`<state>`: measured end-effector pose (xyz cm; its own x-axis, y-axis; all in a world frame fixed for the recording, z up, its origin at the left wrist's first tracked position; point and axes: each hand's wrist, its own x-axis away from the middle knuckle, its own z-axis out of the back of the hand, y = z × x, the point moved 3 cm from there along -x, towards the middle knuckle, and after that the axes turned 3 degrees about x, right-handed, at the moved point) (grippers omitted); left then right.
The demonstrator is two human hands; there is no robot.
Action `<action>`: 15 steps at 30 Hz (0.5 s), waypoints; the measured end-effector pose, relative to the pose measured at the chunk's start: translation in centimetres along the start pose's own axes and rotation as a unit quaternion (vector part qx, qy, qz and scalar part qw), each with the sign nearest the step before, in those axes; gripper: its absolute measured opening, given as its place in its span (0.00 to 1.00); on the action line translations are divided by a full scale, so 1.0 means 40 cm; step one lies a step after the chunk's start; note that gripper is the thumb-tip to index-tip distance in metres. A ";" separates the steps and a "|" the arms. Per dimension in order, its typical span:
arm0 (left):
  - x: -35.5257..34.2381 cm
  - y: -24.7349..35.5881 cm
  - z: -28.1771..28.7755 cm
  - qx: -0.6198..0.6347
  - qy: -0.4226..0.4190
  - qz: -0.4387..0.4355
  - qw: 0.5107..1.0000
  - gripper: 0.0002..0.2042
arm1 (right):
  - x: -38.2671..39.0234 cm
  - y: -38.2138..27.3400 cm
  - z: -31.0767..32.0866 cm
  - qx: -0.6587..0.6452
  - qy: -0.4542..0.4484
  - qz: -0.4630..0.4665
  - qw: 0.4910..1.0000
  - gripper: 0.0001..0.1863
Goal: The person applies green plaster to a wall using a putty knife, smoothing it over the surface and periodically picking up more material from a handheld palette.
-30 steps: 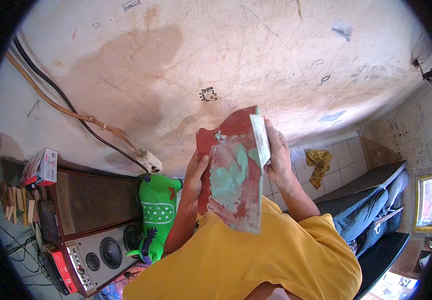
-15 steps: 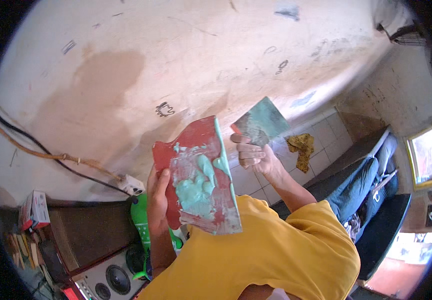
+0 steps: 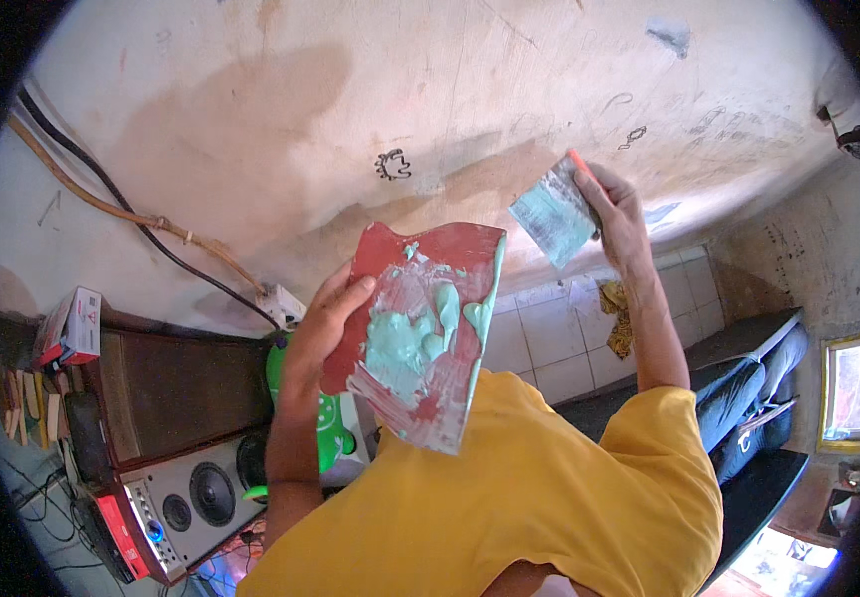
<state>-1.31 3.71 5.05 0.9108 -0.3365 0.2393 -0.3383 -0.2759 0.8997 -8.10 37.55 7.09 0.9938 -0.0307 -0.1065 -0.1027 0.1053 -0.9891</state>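
Note:
My left hand (image 3: 325, 313) grips the left edge of a dark red board (image 3: 378, 257), thumb on its face and fingers mostly hidden behind. A thick heap of turquoise putty (image 3: 402, 343) sits mid-board, with more along the right edge. My right hand (image 3: 613, 207) is closed around a wide, flat putty knife (image 3: 555, 217) with an orange-red edge. The knife is smeared with turquoise and grey. It is raised up and right of the board, apart from it, its broad end pointing down and left.
A marked, patchy wall (image 3: 251, 149) rises ahead, with cables (image 3: 131, 209) along its left. Low left are a loudspeaker (image 3: 213, 493), a box (image 3: 70, 323) and a green toy-like object (image 3: 330, 428). A yellow-brown cloth (image 3: 617, 308) lies on pale tiles (image 3: 559, 338). Jeans (image 3: 738, 403) rest on dark furniture at right.
My right hand has moved up and right, and the putty knife has turned from pointing up to pointing down and left. My left hand still holds the board. The whole view has shifted.

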 end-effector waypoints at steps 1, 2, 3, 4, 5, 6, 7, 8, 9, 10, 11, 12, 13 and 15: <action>0.002 0.017 0.007 -0.047 0.003 0.016 0.999 0.22 | 0.000 -0.043 -0.010 0.072 -0.002 -0.007 0.997 0.16; 0.001 0.029 0.006 -0.084 -0.004 0.003 0.996 0.22 | 0.001 -0.075 -0.025 0.144 -0.004 -0.014 0.989 0.16; -0.002 0.043 0.003 -0.124 -0.015 -0.010 0.992 0.22 | -0.003 -0.074 -0.031 0.135 -0.014 0.007 0.991 0.16; -0.005 0.039 0.011 -0.131 -0.015 0.002 0.991 0.22 | -0.008 -0.069 -0.036 0.125 -0.024 0.028 0.991 0.16; -0.008 0.033 0.017 -0.137 -0.016 0.016 0.990 0.22 | -0.011 -0.063 -0.040 0.116 -0.033 0.048 0.992 0.16; -0.013 0.028 0.024 -0.138 -0.025 0.013 0.990 0.22 | -0.014 -0.058 -0.045 0.103 -0.032 0.060 0.992 0.16; -0.017 0.024 0.028 -0.139 -0.034 0.011 0.990 0.22 | -0.017 -0.053 -0.050 0.091 -0.030 0.071 0.993 0.16; -0.018 0.021 0.031 -0.140 -0.043 0.009 0.989 0.22 | -0.019 -0.047 -0.052 0.078 -0.028 0.082 0.993 0.15; -0.019 0.018 0.034 -0.127 -0.042 0.018 0.991 0.22 | -0.020 -0.037 -0.053 0.074 -0.032 0.086 0.993 0.15; -0.019 0.014 0.036 -0.114 -0.041 0.026 0.992 0.22 | -0.021 -0.028 -0.053 0.070 -0.035 0.090 0.993 0.15; -0.019 0.012 0.037 -0.102 -0.040 0.035 0.993 0.22 | -0.021 -0.022 -0.053 0.065 -0.038 0.094 0.993 0.15; -0.018 0.016 0.033 -0.113 -0.044 0.026 0.992 0.22 | -0.020 -0.020 -0.056 0.069 -0.041 0.095 0.992 0.15; -0.017 0.022 0.027 -0.124 -0.048 0.016 0.991 0.21 | -0.016 -0.018 -0.060 0.073 -0.044 0.097 0.992 0.15; -0.019 0.021 0.026 -0.123 -0.053 0.016 0.991 0.21 | -0.013 -0.014 -0.067 0.071 -0.049 0.098 0.991 0.15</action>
<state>-2.54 2.81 5.26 0.8664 -0.4371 0.2415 -0.2870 -0.0401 0.9571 -8.66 34.86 7.45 0.9554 0.1006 -0.2778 -0.2943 0.2390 -0.9254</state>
